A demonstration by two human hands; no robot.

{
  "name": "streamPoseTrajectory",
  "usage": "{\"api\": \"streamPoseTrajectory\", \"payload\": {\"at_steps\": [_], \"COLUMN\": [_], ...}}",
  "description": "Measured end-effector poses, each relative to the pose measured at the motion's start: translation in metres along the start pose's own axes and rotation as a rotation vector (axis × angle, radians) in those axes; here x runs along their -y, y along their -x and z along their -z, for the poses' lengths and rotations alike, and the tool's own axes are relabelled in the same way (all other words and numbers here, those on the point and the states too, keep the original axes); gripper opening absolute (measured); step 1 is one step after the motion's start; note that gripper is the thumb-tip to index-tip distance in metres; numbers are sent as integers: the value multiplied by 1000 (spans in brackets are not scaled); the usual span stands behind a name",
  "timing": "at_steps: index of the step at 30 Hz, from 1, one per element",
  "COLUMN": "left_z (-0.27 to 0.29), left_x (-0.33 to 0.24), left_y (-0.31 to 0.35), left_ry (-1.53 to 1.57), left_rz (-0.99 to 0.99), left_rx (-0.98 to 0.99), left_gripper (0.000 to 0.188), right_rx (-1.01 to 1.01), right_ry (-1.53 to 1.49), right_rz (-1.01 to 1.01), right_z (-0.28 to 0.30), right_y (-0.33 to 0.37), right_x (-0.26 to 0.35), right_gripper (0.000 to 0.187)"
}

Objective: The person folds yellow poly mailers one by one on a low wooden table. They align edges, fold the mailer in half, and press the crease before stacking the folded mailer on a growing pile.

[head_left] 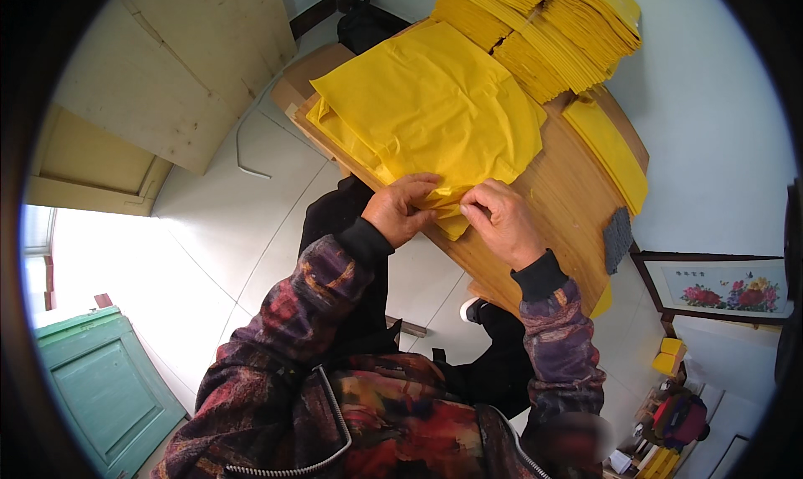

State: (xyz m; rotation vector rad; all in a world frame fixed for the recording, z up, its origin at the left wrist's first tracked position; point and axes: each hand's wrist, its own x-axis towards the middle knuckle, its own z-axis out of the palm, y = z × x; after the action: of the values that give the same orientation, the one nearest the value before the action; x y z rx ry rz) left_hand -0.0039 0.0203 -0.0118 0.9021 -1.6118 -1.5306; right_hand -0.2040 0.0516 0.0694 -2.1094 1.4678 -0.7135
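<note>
A large, thin yellow sheet point(435, 102), creased like plastic or coated paper, lies over the left part of the wooden table. More yellow layers show beneath its left edge. The sheet's near end is bunched between my two hands at the table's front edge. My left hand point(403, 209) is curled on the left side of this end, fingers and thumb closing on the yellow material. On the other side my right hand point(500, 220) pinches a fold of it between thumb and forefinger. A small yellow corner hangs down between the hands.
Thick stacks of folded yellow sheets point(556, 31) fill the table's far side. A flat yellow bundle point(609, 151) and a dark grey cloth point(617, 240) lie along the right of the wooden table point(556, 220). A framed flower picture point(719, 288) stands at right; a green cabinet point(109, 387) at left.
</note>
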Motion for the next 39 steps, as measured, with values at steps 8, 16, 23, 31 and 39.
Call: {"api": "streamPoseTrajectory", "payload": {"at_steps": [8, 16, 23, 31, 39], "left_z": [-8, -11, -12, -8, -8], "left_x": [0, -2, 5, -3, 4], "left_y": [0, -2, -4, -5, -6], "left_ry": [-169, -231, -41, 38, 3], "left_rz": [-52, -1, 162, 295, 207], "left_rx": [-101, -166, -222, -175, -191], "left_gripper": [22, 14, 25, 31, 30], "right_rx": [-31, -284, -162, -144, -55], "right_ry": [42, -117, 201, 218, 48], "right_rz": [36, -275, -36, 14, -75], "right_z": [0, -1, -38, -41, -30], "right_y": [2, 39, 63, 50, 41], "right_x": [0, -10, -5, -10, -12], "right_gripper": [7, 23, 20, 12, 8]}}
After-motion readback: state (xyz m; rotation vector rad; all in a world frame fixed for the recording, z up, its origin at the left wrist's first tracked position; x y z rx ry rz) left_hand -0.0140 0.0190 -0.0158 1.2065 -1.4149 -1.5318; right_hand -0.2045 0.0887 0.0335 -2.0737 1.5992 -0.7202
